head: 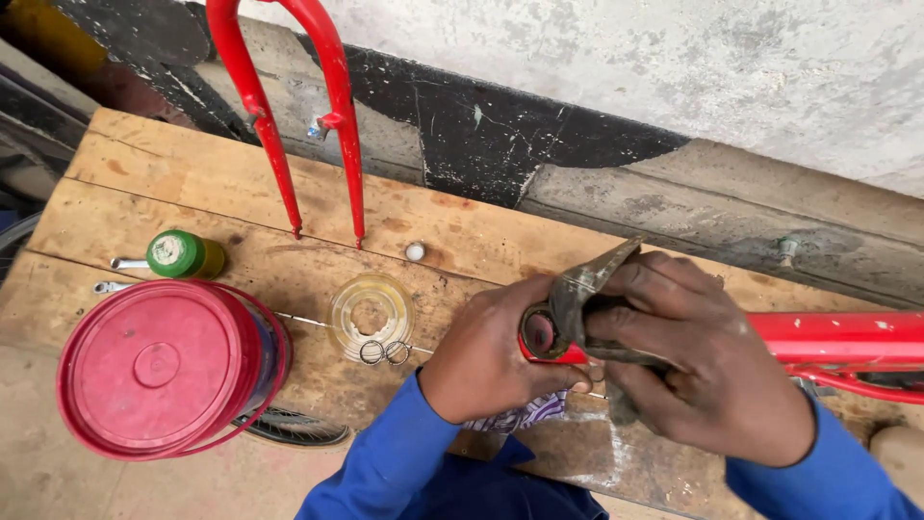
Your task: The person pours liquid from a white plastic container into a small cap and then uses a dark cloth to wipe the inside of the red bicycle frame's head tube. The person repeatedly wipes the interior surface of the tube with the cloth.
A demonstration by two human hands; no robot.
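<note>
Soft even daylight, faint shadows, sharp focus, wide-angle edges

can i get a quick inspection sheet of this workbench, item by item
surface: worn wooden plank bench, stained and scuffed
job's things: red bike frame tube lying across the bench; its open end is held by the left hand while the right hand presses a dirty rag on it
clutter: red bucket with lid, green-capped bottle on its side, clear plastic container, two metal rings, small white piece, spanner, red fork standing on its tips
grippers: both hands bare, closed on the work
cables: nothing seen
surroundings: stained concrete wall behind the bench
</note>
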